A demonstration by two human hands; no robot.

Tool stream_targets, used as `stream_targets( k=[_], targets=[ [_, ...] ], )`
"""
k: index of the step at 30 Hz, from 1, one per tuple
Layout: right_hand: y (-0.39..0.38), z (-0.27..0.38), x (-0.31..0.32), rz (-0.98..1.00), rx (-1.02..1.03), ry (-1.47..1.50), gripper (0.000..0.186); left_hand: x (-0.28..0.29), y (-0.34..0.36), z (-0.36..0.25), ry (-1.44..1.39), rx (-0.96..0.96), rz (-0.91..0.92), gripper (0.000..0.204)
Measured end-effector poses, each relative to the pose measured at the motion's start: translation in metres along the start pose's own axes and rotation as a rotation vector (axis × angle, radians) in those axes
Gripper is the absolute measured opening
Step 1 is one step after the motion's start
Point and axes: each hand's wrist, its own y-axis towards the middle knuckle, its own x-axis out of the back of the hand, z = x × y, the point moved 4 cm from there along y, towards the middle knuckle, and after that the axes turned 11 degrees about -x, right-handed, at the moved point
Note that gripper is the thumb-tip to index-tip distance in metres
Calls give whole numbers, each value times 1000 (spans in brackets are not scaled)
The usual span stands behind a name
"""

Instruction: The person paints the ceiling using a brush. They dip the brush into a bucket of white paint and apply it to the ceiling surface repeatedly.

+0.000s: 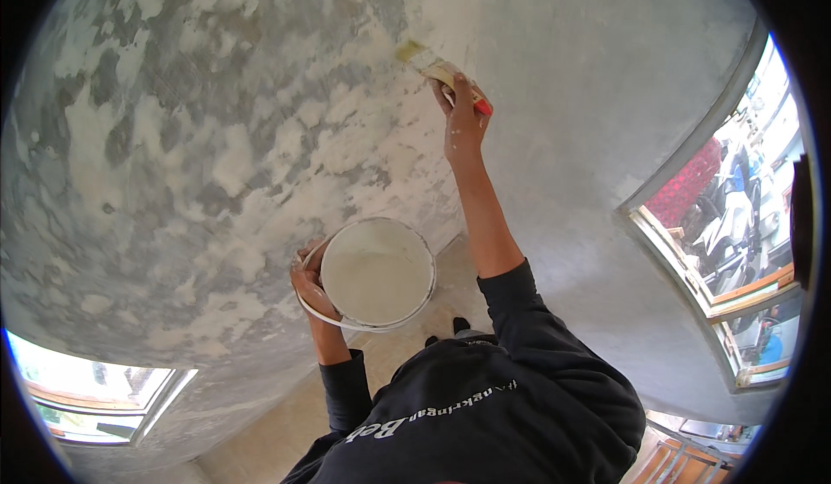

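My right hand (463, 107) is raised and closed round a paintbrush (437, 68) with a pale handle and a red tip. The brush's yellowish bristles touch or nearly touch the wall (260, 120), close to where it meets the smoother grey wall. Lower and to the left, my left hand (312, 280) grips the side of a white bucket (381, 272). Off-white paint shows inside the bucket, and its white handle (325, 315) hangs down on the near side. Small white specks mark my right wrist.
Uneven whitish patches cover the grey wall on the left. To the right stands a plain grey wall (589, 77) with a wooden-framed window (727, 293). Another window (95, 397) lies at lower left. Far below is the floor (260, 423), where my dark shoes (460, 324) show.
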Motion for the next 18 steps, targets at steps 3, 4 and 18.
stream_targets(
  k=[3,4,18],
  targets=[
    [4,-8,23,-8,-10,-38,18,-6,0,5,-20,32,-3,67],
    [7,-22,40,0,-14,-93,18,-11,-1,6,-9,37,35,67],
    [-48,-137,234,-294,-160,-541,25,-36,-13,19,35,29,64,56]
  ],
)
